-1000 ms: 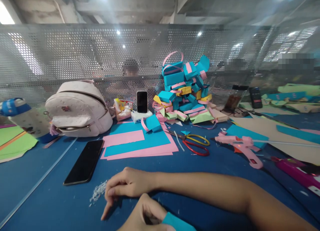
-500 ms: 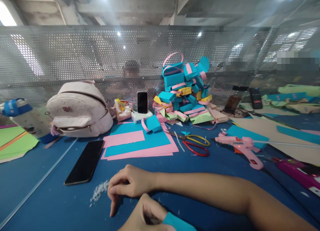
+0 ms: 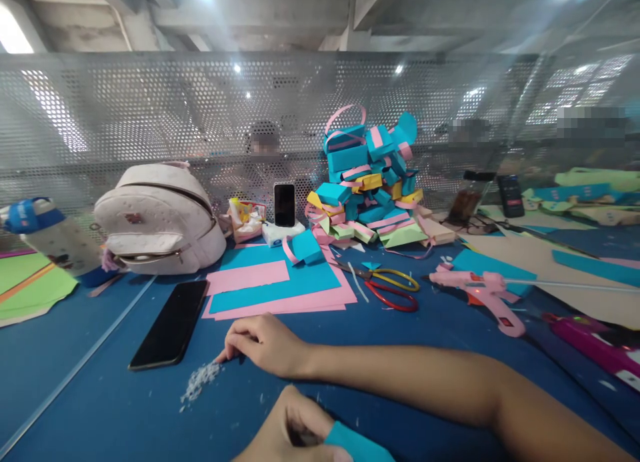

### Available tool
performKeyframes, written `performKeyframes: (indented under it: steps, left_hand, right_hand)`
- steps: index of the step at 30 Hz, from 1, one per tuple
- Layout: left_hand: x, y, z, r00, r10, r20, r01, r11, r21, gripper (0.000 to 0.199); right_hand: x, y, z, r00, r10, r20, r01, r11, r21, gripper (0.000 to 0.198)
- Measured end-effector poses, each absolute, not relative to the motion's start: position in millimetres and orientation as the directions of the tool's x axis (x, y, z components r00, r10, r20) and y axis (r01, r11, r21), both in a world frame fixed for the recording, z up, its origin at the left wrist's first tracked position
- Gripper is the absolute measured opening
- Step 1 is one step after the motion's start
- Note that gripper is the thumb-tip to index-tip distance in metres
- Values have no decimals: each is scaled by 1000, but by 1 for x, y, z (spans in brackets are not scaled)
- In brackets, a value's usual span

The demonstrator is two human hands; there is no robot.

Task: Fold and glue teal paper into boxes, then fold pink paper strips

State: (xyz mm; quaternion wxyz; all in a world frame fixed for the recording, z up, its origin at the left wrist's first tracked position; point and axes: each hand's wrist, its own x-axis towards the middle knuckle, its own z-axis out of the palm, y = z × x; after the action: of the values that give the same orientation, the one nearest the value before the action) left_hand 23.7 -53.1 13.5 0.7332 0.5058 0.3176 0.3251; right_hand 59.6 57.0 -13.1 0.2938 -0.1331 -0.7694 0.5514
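Observation:
My right hand (image 3: 267, 345) reaches across the table from the right. Its fingers are bent and partly apart, and one fingertip rests at the upper edge of a small pile of white bits (image 3: 200, 382). Nothing shows in its grasp. At the bottom edge my left hand (image 3: 295, 425) is closed on a piece of blue paper (image 3: 357, 443); only part of that piece is in the picture. Beyond my right hand lie stacked sheets of blue paper (image 3: 270, 299) and pink paper (image 3: 345, 292). A black phone (image 3: 170, 325) lies left of the bits.
Scissors (image 3: 393, 290) with red and yellow handles lie ahead, beside a pink glue gun (image 3: 483, 289). A heap of folded paper pieces (image 3: 370, 189) stands behind. At the left are a white backpack (image 3: 155, 215) and a bottle (image 3: 60, 242). A purple tool (image 3: 595, 345) sits right.
My right hand has shifted slightly up and away, its pointing finger moving from the bare table to the edge of the white bits. My left hand keeps its hold on the blue paper.

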Motion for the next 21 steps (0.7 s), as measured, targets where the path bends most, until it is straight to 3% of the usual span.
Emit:
performKeyframes:
  steps: [4,7,11,16,21]
  left_hand:
    - [24,-53,16,588,797,-139,-169,289,942,40]
    - [26,-53,14,583,804,-122,-199,286,937,40]
    - [30,-55,12,519,847,-116,-263,287,921,39]
    - [33,-60,16,436,890,-135,-295,283,913,35]
    - [29,-56,20,254,961,-106,-220,164,961,37]
  right_hand:
    - [59,57,-11,-766,550,333,-166,332,-929,25]
    - [58,60,-14,-721,601,345,-163,336,-927,6]
    - [58,63,-18,-714,616,332,-150,329,-932,30]
    - [66,61,-8,-753,587,298,-143,296,-944,28]
    - [108,73,23,-762,585,276,-111,301,-947,19]
